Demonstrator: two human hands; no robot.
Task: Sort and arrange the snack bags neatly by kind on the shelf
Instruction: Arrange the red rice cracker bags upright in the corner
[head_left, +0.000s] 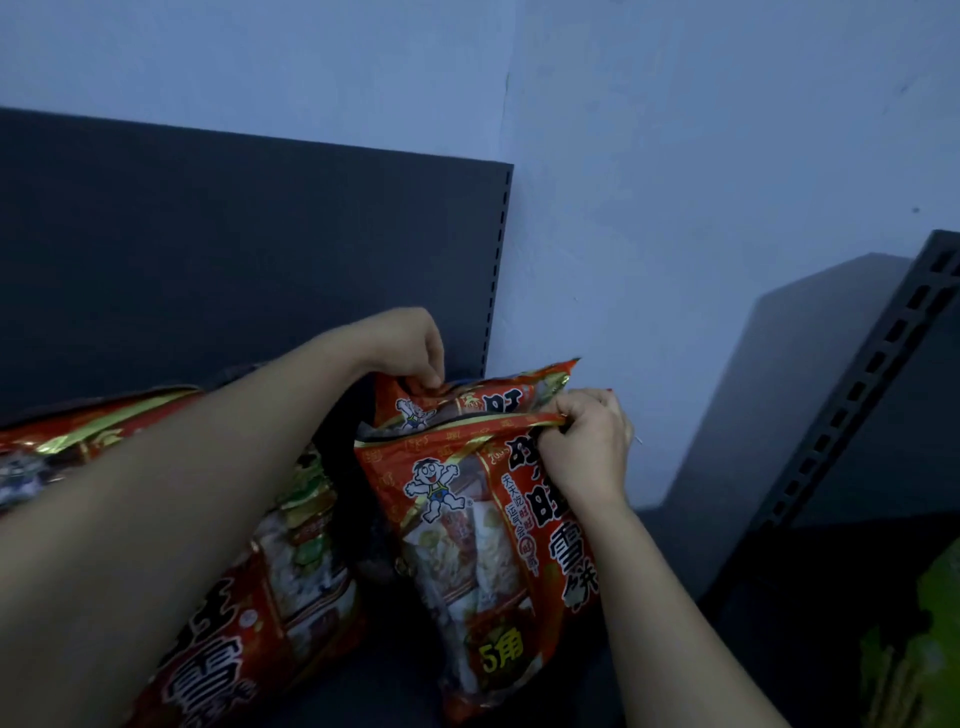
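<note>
- Right hand (587, 441) curls fingers and thumb round the top seam of the front red foil snack bag (493, 545), pinching it at the upper right corner.
- This pouch, printed with a cartoon boy and bold white lettering, stands nearly upright near the right end of the dark shelf board (363, 696), its base close to the front edge.
- Off the board's right end a blurred green and yellow packet (930, 649) shows; I cannot tell what it rests on.
- Left of the front pouch, across a dark gap, a tilted red snack bag of the same print (244, 639) lies sloping toward the front edge, with the left forearm crossing above it.
- Further toward the left end, a flattened red bag with gold trim (78, 431) lies partly hidden by that forearm.
- Left hand (410, 348) reaches over to the back and pinches the top seam of the rear red foil snack bag (467, 402) with curled fingers.
- That rear pouch stands directly behind the front one, touching it, at the board's right back corner.
- Behind everything rises the dark grey flat back panel (234, 249), with a slotted metal upright (500, 249) along its right edge.
- Farthest are the pale blue wall (675, 182) and a second dark slotted upright (883, 384) slanting at the right.
</note>
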